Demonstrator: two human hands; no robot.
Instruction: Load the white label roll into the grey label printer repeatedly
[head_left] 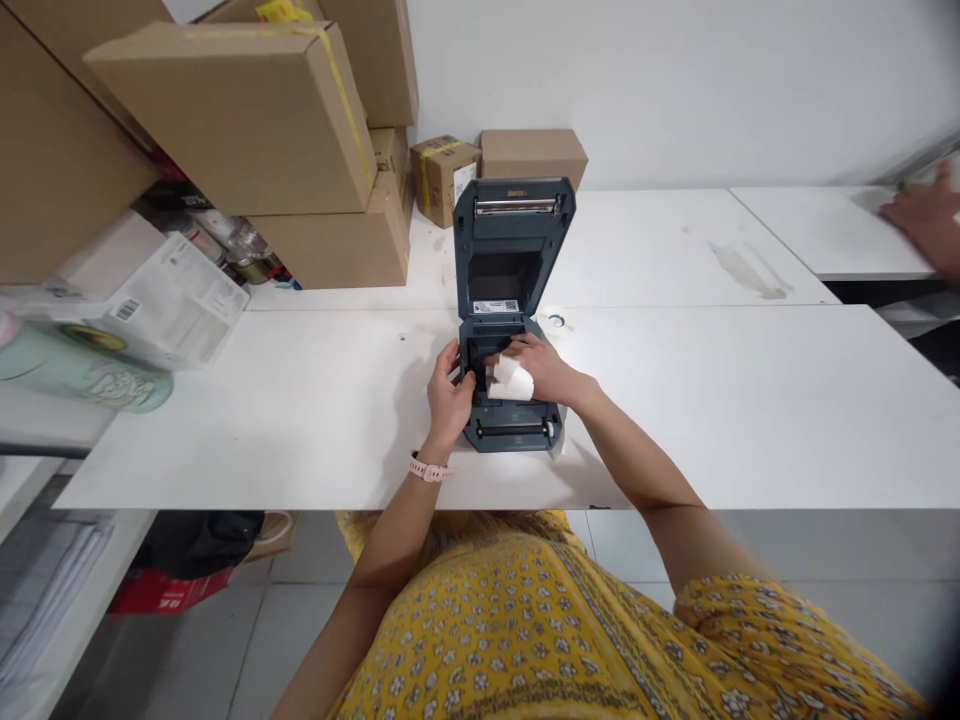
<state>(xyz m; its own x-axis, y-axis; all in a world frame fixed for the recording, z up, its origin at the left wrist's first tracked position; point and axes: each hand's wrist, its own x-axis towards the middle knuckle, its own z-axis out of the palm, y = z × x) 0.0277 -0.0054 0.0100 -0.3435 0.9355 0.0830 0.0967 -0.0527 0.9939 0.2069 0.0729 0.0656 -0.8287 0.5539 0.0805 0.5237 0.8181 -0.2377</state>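
Note:
A dark grey label printer [513, 240] stands on the white table with its lid raised. My left hand [450, 402] grips the printer's left side, thumb inside the bay and fingers along the outer wall. My right hand [541, 366] reaches into the open bay from the right, its fingers curled at a small white paper roll [511, 384]. Part of the roll and some fingertips are hidden inside the bay. At the printer's front lies a black roller [514, 431]. A pink watch band [430, 468] circles my left wrist.
Cardboard boxes [240, 120] are stacked at the back left, with two smaller boxes [534, 150] behind the printer. A mint-green bottle [90, 370] lies at the left. A round tape-like item [556, 321] sits right of the printer. Another person's hand [926, 215] shows far right.

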